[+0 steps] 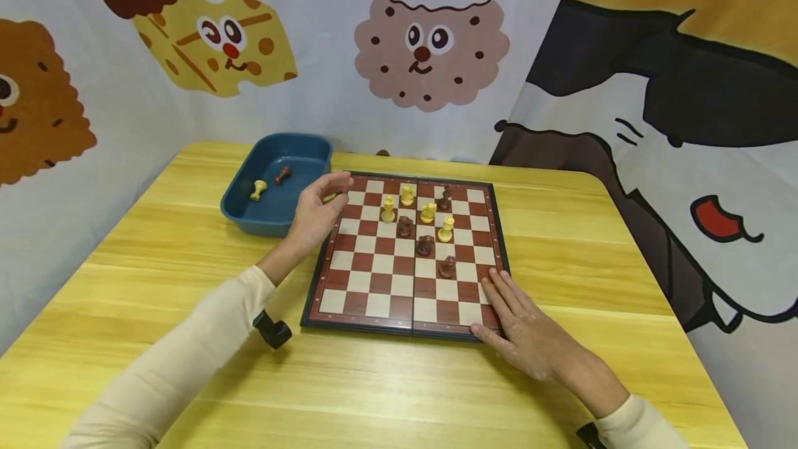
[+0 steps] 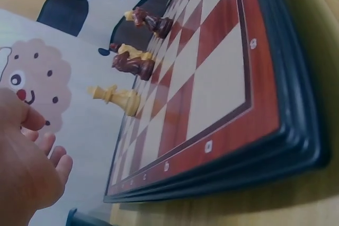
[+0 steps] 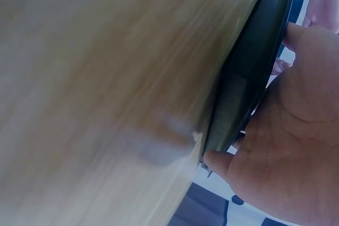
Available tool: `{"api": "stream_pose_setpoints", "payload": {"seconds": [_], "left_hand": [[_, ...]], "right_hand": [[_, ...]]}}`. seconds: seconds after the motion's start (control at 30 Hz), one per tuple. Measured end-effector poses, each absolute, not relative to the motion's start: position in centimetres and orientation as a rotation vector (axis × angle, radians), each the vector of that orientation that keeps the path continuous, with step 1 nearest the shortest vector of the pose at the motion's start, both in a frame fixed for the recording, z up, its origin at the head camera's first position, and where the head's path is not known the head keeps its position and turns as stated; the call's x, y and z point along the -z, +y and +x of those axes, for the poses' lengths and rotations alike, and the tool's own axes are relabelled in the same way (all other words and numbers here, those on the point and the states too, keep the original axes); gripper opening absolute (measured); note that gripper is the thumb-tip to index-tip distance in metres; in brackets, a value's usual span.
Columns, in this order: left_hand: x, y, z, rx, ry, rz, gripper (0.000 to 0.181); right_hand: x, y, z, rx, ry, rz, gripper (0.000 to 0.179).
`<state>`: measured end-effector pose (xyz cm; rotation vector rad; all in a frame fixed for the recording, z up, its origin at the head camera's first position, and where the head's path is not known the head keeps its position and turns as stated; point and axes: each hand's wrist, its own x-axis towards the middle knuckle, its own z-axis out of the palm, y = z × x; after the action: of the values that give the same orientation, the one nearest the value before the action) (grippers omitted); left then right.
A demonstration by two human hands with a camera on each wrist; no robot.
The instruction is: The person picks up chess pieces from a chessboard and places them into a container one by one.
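A red-and-cream chessboard (image 1: 370, 283) with a dark rim lies on the table. Several chess pieces stand on it, among them a tall pale piece (image 1: 388, 210), a pale knight (image 1: 427, 213) and a dark piece (image 1: 447, 267) closest to the person. My left hand (image 1: 318, 213) hovers by the board's far left corner, its fingers loosely bent with nothing seen between them. In the left wrist view that hand (image 2: 32, 168) is beside the board, apart from the pieces. My right hand (image 1: 526, 331) rests on the near right corner, fingers extended over the border and thumb at the front edge.
A blue tray (image 1: 233, 210) stands left of the board at the back of the yellow wooden table (image 1: 156, 276). Inside lie a pale chess piece (image 1: 258, 190) and a dark one (image 1: 282, 174). A cartoon-printed cloth (image 1: 312, 109) hangs behind the table.
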<state>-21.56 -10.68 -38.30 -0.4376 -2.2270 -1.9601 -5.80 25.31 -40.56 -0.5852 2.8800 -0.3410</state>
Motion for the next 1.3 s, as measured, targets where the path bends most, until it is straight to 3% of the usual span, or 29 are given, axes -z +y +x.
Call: {"api": "stream_pose_setpoints", "payload": {"seconds": [0.83, 1.07, 1.3], "left_hand": [[39.3, -6.4, -22.6, 2.125, -2.326, -0.396, 0.051], [39.7, -5.6, -23.2, 2.101, -2.666, -0.483, 0.068], [40.7, -5.2, -23.6, 2.000, -2.632, -0.433, 0.038]], "right_hand": [[40.8, 25.4, -6.1, 0.264, 2.889, -0.604, 0.085], [40.0, 25.1, -6.0, 0.245, 2.863, -0.580, 0.085], [40.0, 25.1, -6.0, 0.255, 2.854, -0.563, 0.085]]}}
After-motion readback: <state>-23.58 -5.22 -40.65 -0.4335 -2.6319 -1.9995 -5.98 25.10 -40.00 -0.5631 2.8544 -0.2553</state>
